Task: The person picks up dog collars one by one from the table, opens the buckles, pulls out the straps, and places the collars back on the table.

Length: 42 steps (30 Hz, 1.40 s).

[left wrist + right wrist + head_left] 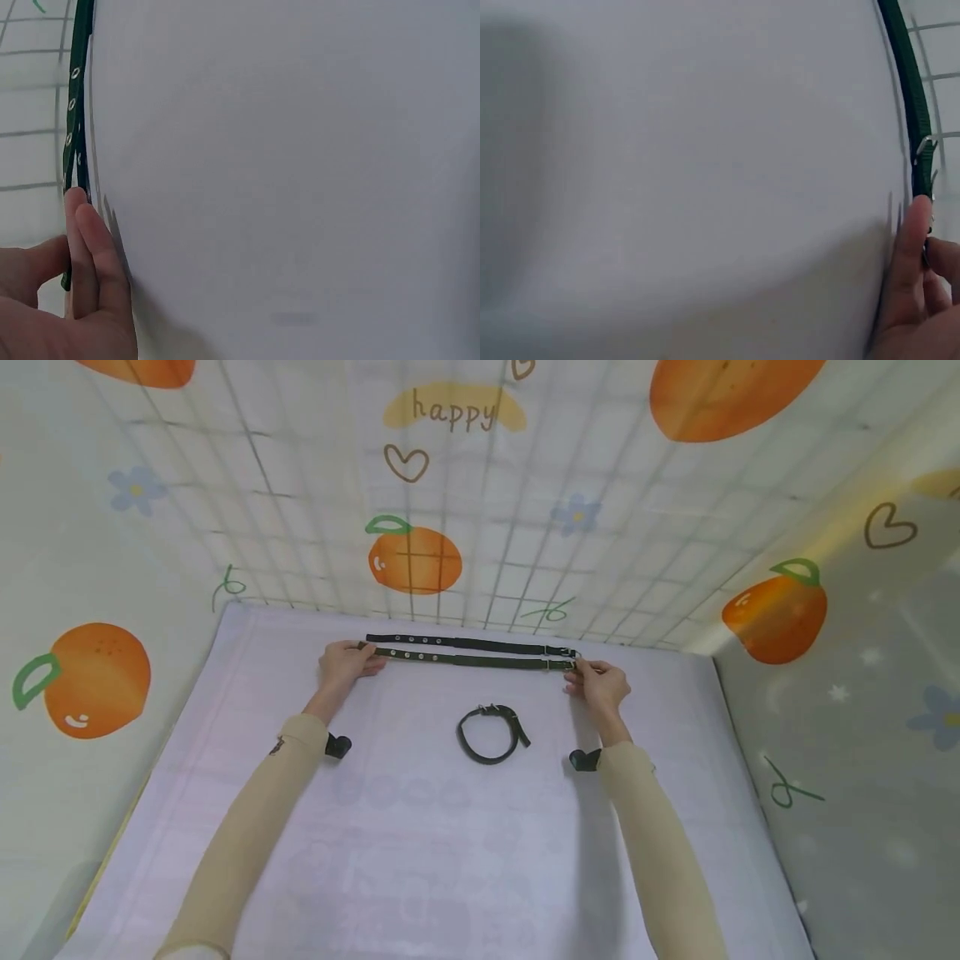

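Note:
A dark green collar (498,662) with metal eyelets and a buckle is stretched straight from side to side. My left hand (347,665) pinches its eyelet end between thumb and fingers; in the left wrist view the tip of the strap pokes out below the thumb. At the other end my right hand (603,687) pinches the collar by its buckle, part of which the fingers hide. Just behind it lies a black collar (487,646), straight and nearly parallel. Closer to me, between my forearms, a third dark collar (517,727) lies buckled into a loop.
All of this is at the far side of a white-covered table (450,860). A grid-patterned curtain (300,527) with printed oranges rises right behind the collars. Similar printed cloth hangs at the left and right sides. Dark wrist cameras (339,746) stick out at both cuffs.

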Each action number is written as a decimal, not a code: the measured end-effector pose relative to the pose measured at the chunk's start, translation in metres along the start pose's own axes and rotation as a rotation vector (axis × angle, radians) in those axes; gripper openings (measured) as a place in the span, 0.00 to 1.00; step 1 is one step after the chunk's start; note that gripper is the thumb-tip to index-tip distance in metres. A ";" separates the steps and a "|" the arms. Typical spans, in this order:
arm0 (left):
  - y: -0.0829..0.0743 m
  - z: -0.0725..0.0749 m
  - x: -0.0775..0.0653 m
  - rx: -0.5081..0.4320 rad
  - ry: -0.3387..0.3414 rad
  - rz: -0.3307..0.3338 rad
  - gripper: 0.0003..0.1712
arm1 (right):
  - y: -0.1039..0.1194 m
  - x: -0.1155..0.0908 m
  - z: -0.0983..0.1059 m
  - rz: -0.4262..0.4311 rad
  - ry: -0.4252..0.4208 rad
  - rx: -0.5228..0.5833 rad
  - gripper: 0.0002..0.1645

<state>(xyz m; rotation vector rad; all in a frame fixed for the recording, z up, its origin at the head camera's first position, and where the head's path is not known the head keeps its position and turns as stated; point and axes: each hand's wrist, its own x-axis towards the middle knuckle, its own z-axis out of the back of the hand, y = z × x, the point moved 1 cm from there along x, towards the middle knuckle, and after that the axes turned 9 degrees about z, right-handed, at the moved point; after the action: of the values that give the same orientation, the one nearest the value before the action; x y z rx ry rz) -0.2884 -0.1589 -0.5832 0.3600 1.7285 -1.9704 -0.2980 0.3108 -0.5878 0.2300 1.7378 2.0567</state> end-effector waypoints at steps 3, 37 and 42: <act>-0.002 -0.001 0.011 0.018 -0.051 -0.014 0.25 | -0.001 0.004 -0.002 0.031 -0.012 -0.079 0.22; 0.018 -0.012 0.010 0.108 -0.258 -0.198 0.15 | -0.016 -0.002 -0.002 0.171 -0.038 -0.213 0.17; 0.022 -0.021 -0.005 0.191 -0.272 -0.281 0.17 | -0.016 -0.013 -0.001 0.196 -0.023 -0.183 0.18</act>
<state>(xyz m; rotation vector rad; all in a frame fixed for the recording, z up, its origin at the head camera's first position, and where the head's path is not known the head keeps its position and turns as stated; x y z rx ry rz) -0.2752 -0.1386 -0.6028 -0.0930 1.4869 -2.2694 -0.2837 0.3061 -0.6013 0.3787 1.5542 2.3274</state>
